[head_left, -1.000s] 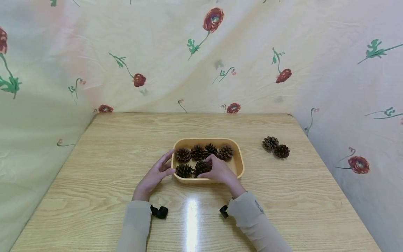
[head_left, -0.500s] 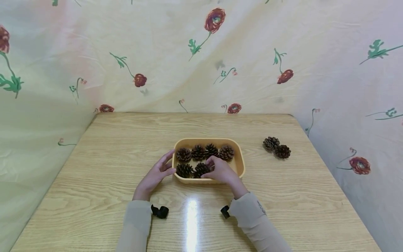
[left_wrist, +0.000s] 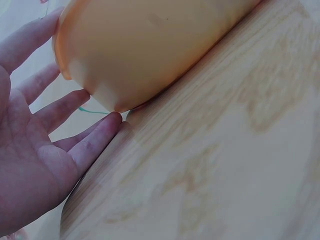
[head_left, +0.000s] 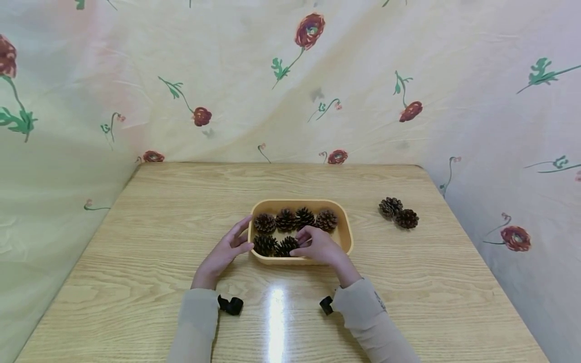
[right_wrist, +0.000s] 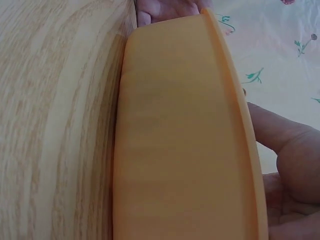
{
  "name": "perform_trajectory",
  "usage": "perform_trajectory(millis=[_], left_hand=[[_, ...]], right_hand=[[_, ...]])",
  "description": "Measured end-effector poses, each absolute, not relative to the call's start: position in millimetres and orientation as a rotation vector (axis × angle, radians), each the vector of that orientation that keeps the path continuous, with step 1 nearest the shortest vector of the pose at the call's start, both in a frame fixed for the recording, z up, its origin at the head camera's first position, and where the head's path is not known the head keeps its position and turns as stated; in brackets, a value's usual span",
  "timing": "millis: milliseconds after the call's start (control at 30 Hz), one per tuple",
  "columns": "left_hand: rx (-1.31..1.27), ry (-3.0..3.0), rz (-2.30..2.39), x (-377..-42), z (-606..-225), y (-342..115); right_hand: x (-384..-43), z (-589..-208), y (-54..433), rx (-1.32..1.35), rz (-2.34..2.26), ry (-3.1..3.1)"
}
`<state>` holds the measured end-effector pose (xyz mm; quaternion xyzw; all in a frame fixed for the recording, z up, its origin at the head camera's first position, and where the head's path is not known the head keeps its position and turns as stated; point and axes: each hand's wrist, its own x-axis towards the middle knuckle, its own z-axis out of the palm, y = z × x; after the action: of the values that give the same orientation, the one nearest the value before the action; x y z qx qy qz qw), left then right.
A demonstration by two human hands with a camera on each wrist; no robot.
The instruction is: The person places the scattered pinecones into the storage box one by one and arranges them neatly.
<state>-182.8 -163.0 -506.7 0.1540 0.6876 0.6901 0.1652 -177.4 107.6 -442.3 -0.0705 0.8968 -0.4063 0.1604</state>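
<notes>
An oblong yellow-orange tray stands on the table with pine cones inside. Several cones line its back side; a front-left cone and another front cone sit side by side near the front wall. My left hand rests against the tray's left end, fingers spread and nearly straight, as the left wrist view shows the hand at the tray wall. My right hand reaches over the front rim, its fingertips at the right side of that second front cone. In the right wrist view the tray wall hides the fingertips.
Two loose pine cones, one farther back and one nearer, lie on the wooden table right of the tray. Patterned cloth hangs behind and at both sides. Black wrist cameras sit under the sleeves.
The second front cone has shifted left against its neighbour, which also moved slightly left. My right hand has drawn a little to the right, uncovering more of that cone. My left hand stays put.
</notes>
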Motion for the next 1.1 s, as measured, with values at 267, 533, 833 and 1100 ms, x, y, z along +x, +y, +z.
perform_trajectory(millis=[267, 533, 833, 1100], left_hand=[[0.432, 1.958, 1.960, -184.0, -505.6, -164.7], [0.433, 1.953, 1.958, -184.4, -505.6, -165.8], [0.423, 1.950, 1.959, -184.8, -505.3, -165.4], [0.381, 1.960, 1.953, -184.6, -505.1, -165.2]], right_hand=[[-173.9, -437.2, 118.0, -0.192, -1.274, 2.530], [-169.3, -431.5, 129.1, -0.212, -1.363, 2.504], [-164.6, -420.7, 151.4, -0.158, -1.422, 2.514], [-160.9, -414.8, 172.7, -0.116, -1.472, 2.533]])
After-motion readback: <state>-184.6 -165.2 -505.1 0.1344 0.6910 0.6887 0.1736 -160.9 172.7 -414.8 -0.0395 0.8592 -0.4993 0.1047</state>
